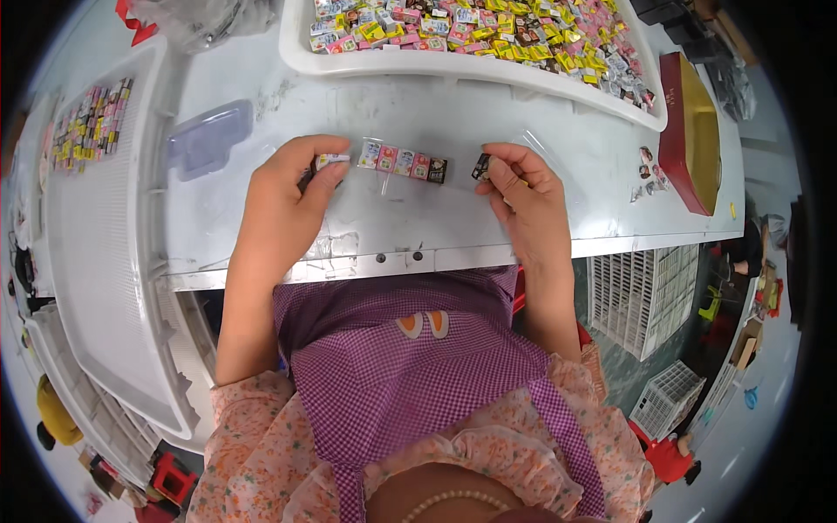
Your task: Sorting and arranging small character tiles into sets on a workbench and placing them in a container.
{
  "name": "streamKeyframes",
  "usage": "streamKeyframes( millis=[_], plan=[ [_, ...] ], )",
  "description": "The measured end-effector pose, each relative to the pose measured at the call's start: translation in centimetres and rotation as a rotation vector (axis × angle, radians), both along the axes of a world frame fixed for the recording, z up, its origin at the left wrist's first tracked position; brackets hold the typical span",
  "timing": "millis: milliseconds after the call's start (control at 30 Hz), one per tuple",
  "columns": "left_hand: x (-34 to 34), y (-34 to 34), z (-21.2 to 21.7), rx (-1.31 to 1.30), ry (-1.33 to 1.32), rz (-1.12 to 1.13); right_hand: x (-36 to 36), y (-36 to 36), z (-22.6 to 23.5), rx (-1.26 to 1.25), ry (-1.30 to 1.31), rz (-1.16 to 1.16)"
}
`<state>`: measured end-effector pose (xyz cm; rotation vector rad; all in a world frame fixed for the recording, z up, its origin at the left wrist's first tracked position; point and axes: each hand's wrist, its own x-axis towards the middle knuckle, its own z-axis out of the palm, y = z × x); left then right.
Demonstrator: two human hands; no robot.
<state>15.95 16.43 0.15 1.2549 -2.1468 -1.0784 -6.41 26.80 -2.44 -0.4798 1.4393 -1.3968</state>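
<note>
Counted on the worktop
Four small packets in a row; one more packet in each of two hands.

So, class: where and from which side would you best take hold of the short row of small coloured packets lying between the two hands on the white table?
Probably by its two short ends, pinched inward: the row of small coloured packets lies flat, side to side, ends clear. The left hand sits near its left end, the right hand, pinching a dark packet, near its right.

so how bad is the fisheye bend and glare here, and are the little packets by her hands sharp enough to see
Head view: table edge bows strongly, corners go black; soft glare on the white tabletop; row of small packets between left hand and right hand is fairly sharp, print unreadable; rim areas blur.
</note>
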Motion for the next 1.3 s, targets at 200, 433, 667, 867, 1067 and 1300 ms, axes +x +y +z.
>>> streamKeyframes(
  millis=[200,433,667,867,1067,1300],
  plan=[
    [-0.3,0.4,0.5,0.632,0.384,0.135,0.6,-0.1,0.8,0.019,0.391,0.001],
    [-1.2,1.2,-1.5,1.077,0.889,0.114,1.4,-0.3,-0.1,-0.1,0.706,0.081],
    [-2.4,1.8,-1.6,1.163,0.938,0.069,0.8,1.0,1.5,-0.036,-0.042,0.033],
    [-3.7,2.3,-1.4,1.193,0.932,0.093,0.8,1.3,0.7,-0.275,-0.563,0.103],
    [-3.5,3.3,-0.6,0.996,0.575,-0.091,2.5,1.3,1.5,-0.26,0.616,0.269],
    [-3.0,4.1,-0.3,1.331,0.78,0.12,2.5,3.4,1.8,-0.209,0.112,0.231]
  ],
)
